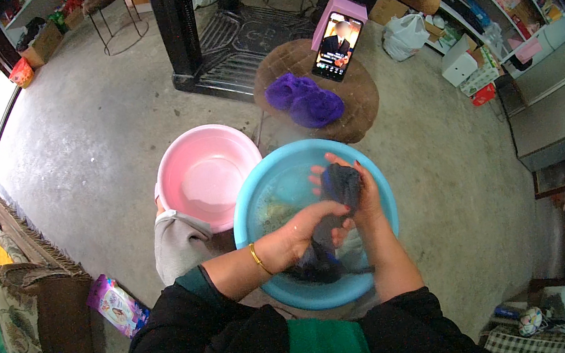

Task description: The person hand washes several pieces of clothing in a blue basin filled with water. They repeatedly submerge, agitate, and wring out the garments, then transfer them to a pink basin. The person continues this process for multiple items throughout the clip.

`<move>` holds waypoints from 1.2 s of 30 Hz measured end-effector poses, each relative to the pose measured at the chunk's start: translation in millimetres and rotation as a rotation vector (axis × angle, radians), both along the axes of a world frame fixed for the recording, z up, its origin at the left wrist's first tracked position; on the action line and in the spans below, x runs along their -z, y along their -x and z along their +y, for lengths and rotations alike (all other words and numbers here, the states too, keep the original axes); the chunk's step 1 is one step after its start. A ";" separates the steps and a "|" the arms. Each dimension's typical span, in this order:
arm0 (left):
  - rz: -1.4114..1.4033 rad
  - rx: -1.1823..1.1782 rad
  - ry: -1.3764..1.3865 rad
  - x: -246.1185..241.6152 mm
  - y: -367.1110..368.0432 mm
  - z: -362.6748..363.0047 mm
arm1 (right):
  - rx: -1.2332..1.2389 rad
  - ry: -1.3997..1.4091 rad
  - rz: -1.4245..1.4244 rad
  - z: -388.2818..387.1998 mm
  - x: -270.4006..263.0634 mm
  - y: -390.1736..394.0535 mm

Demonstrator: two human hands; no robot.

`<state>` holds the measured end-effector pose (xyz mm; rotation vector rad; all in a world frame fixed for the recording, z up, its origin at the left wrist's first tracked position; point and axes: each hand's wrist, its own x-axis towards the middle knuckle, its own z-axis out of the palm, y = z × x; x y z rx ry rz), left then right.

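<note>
Both my hands are over a light-blue plastic basin (243, 203) of water, working on one wet dark grey cloth (343, 185). My left hand (316, 225), with a gold bangle at its wrist, grips the cloth's lower part. Its upper end is bunched in my right hand (368, 189), against the palm and with the fingers partly spread. Below my hands, more dark fabric (321, 268) lies in the basin, with paler cloth (354, 250) beside it. Motion blur and my left forearm hide some of the contents.
A pink basin (213, 180) adjoins at left, with light grey cloth (179, 243) at its near rim. Beyond, a brown padded stool (359, 107) holds purple fluffy items (305, 101) and a phone (339, 46) against a pink box (345, 5). A printed packet (117, 305) lies on the floor.
</note>
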<state>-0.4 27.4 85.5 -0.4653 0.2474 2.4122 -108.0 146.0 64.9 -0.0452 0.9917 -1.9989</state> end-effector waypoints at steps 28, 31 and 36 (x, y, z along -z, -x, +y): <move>0.272 -0.005 0.551 21.1 -12.1 22.6 | -0.125 -0.859 1.258 -19.7 -19.1 -16.6; 0.331 -0.041 0.650 23.7 -8.7 20.8 | -0.103 -0.936 1.160 -18.2 -15.6 -14.3; 0.644 -0.092 1.043 30.8 -0.6 21.0 | -0.047 -1.103 1.223 -14.2 -9.5 -7.6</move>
